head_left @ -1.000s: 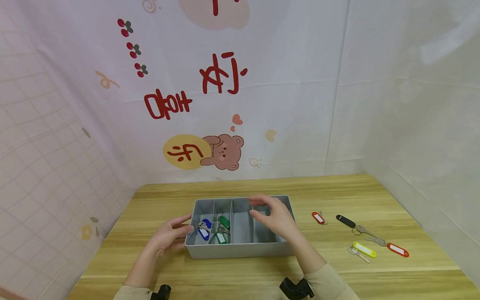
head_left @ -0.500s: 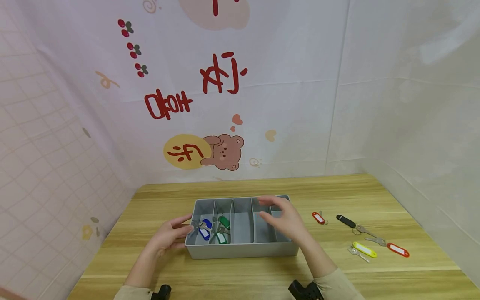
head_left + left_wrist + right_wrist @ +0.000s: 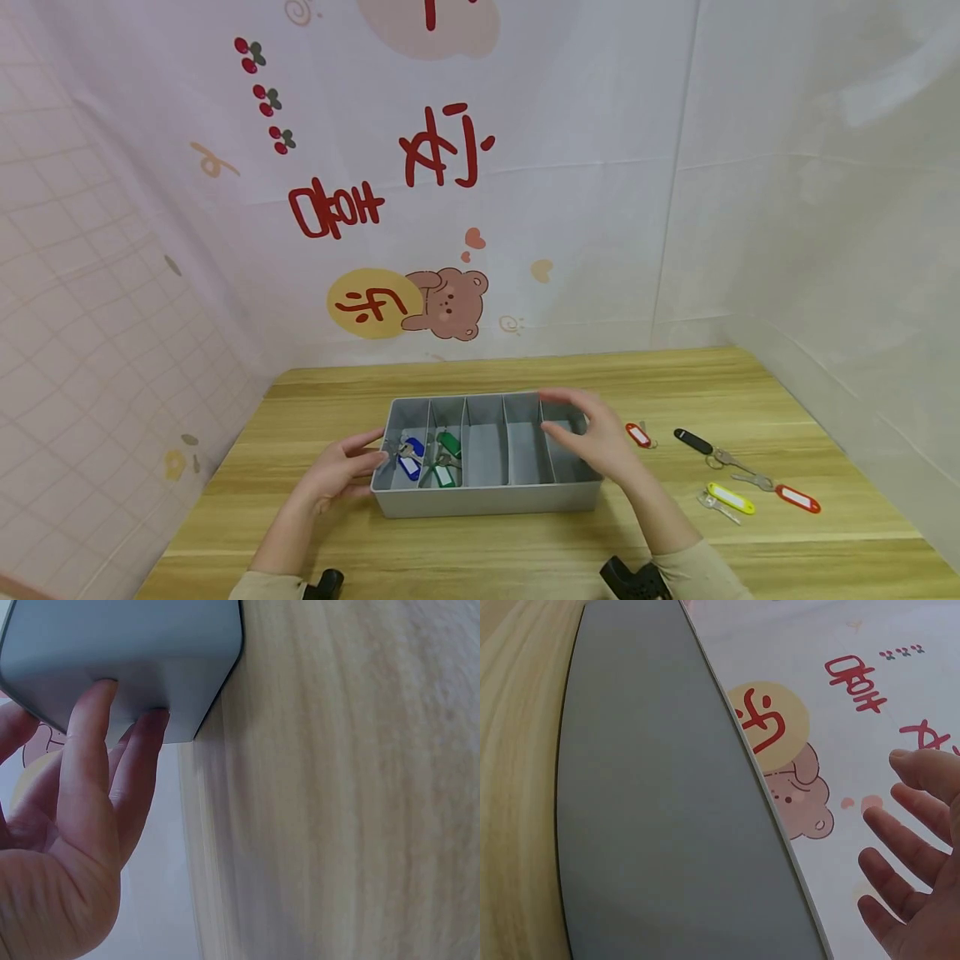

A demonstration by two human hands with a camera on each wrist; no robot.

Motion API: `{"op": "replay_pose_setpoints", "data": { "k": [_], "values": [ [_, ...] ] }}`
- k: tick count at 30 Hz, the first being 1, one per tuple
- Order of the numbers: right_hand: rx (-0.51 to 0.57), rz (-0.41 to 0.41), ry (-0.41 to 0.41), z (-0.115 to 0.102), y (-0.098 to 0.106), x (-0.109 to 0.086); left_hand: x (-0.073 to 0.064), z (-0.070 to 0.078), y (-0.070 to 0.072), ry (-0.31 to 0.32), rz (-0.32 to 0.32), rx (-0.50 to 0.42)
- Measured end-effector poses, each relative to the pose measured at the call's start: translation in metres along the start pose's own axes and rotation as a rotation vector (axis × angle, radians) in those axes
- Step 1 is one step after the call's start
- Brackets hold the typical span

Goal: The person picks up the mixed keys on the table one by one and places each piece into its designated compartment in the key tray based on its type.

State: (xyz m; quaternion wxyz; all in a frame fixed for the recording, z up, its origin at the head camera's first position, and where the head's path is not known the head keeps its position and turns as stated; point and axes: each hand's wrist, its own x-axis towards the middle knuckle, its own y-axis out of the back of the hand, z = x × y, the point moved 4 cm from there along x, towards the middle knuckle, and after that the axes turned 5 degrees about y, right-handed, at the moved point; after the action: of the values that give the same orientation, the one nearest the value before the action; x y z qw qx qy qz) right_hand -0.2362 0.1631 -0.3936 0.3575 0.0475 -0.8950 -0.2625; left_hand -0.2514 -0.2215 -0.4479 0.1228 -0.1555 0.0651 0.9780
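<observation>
Tray [image 3: 487,502] touched by extended fingers of left hand [image 3: 341,469], with empty right hand [image 3: 600,435], fingers apart, shifted rightward over last compartment [image 3: 566,468]; blue keys [image 3: 409,468], green keys [image 3: 444,476] inside, loose keys [image 3: 730,497] on worktop [image 3: 480,554], filling seemingly unadvanced.

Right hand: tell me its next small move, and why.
Perhaps move the right hand rightward to the nearest red key tag. Its fingers are spread and hold nothing by the right end of the tray, and that tag lies on the table, while blue tags and green tags sit in the tray's two leftmost compartments.
</observation>
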Motion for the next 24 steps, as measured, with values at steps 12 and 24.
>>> {"op": "replay_pose_setpoints", "data": {
  "k": [12, 24],
  "values": [
    [-0.026, -0.023, 0.005, 0.017, 0.029, -0.013, 0.001, -0.002, 0.002, -0.003, 0.004, 0.006],
    [-0.042, -0.052, -0.064, 0.031, 0.059, -0.025, 0.001, -0.003, 0.002, 0.000, 0.016, 0.008]
  ]
}}
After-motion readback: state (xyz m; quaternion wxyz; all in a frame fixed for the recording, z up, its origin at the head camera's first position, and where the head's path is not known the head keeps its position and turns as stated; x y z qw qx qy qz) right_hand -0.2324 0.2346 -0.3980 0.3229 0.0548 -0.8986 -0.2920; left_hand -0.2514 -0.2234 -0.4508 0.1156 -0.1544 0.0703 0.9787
